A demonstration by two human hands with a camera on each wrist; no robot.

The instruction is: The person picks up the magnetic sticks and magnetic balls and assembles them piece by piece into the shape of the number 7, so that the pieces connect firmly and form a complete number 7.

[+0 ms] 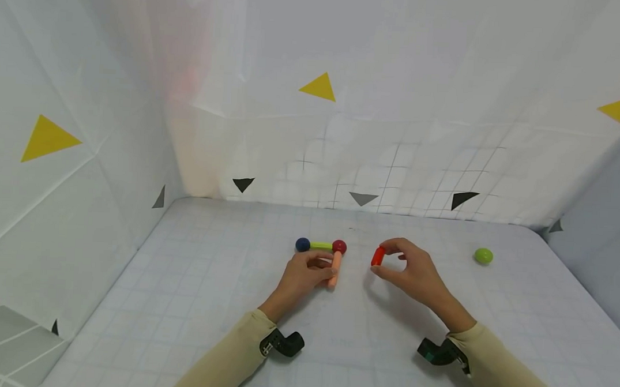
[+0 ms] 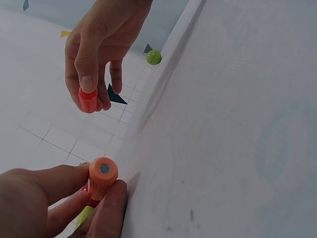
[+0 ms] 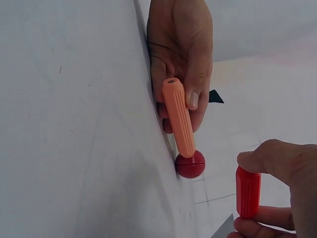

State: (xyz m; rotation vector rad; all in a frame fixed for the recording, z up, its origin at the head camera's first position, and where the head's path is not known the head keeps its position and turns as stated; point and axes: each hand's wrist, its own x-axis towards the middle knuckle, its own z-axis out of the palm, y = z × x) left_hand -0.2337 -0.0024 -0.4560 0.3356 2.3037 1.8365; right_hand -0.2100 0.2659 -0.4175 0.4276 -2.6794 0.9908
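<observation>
My left hand [image 1: 301,274] pinches an orange ribbed rod [image 1: 335,269] between thumb and fingers. The rod's far end meets a dark red ball [image 1: 339,247]; in the right wrist view the rod [image 3: 179,116] touches that ball [image 3: 190,165]. A yellow-green rod [image 1: 320,246] joins the red ball to a dark blue ball [image 1: 302,244]. A round metallic spot shows on the near end of the orange rod [image 2: 102,178] in the left wrist view. To the right, my right hand [image 1: 413,273] holds a short red ribbed rod [image 1: 377,256] by its two ends, above the table.
A green ball [image 1: 483,256] lies on the table [image 1: 208,258] to the right of my right hand. White sheeting [image 1: 425,60] with yellow, grey and black triangles rises behind the table and at the sides. Black wrist cameras [image 1: 282,343] are strapped at both cuffs.
</observation>
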